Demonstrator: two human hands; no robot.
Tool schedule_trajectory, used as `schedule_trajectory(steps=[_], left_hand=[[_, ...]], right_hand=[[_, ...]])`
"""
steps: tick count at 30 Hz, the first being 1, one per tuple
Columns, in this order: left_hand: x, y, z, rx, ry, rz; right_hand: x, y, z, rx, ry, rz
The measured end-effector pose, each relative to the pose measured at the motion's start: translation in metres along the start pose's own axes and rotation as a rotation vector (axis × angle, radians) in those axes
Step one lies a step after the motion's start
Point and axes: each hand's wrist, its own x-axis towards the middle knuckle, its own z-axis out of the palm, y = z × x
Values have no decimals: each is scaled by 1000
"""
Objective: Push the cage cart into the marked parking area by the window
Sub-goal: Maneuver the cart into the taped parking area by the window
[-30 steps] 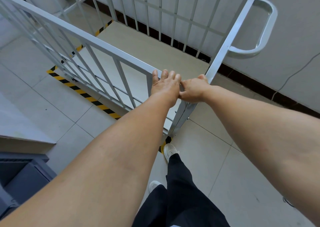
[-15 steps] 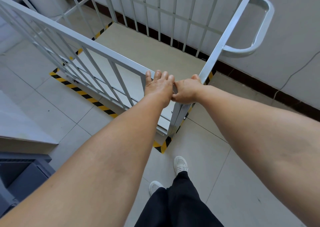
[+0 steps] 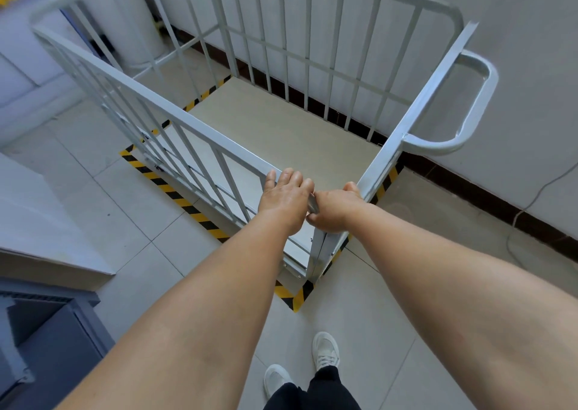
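The white metal cage cart (image 3: pixel 300 52) has barred sides and a beige deck, and it stands against the wall inside a rectangle of yellow-and-black floor tape (image 3: pixel 175 193). The tape's near corner shows just beyond the cart's near corner post. My left hand (image 3: pixel 283 198) lies over the top rail of the cart's left side at that corner, fingers draped over it. My right hand (image 3: pixel 334 211) is wrapped around the top of the corner post, touching my left hand. A looped push handle (image 3: pixel 469 109) juts from the cart's right side toward the wall.
A white wall with a dark skirting (image 3: pixel 488 200) runs along the cart's far and right side, and a cable hangs down it at the right. A white cylinder (image 3: pixel 128 24) stands at the far left corner. A pale counter edge and a dark cabinet (image 3: pixel 47 344) are near left. My feet are behind the tape corner.
The cart has rolled farther in toward the wall, so the tape's near corner is now uncovered. My feet are farther behind it. Both hands kept their hold on the corner.
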Motion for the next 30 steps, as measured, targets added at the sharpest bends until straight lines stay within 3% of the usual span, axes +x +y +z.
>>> schedule_trajectory(steps=[4, 12, 22, 30], left_hand=[[0, -10, -8, -4, -10, -72], [-1, -58, -28, -126, 16, -147], [-32, -197, -63, -228, 127, -135], [-21, -293, -75, -286, 126, -146]], right_hand=[[6, -7, -13, 66, -51, 45], [22, -46, -44, 270, 114, 60], [57, -159, -83, 327, 375, 191], [107, -220, -114, 321, 385, 200]])
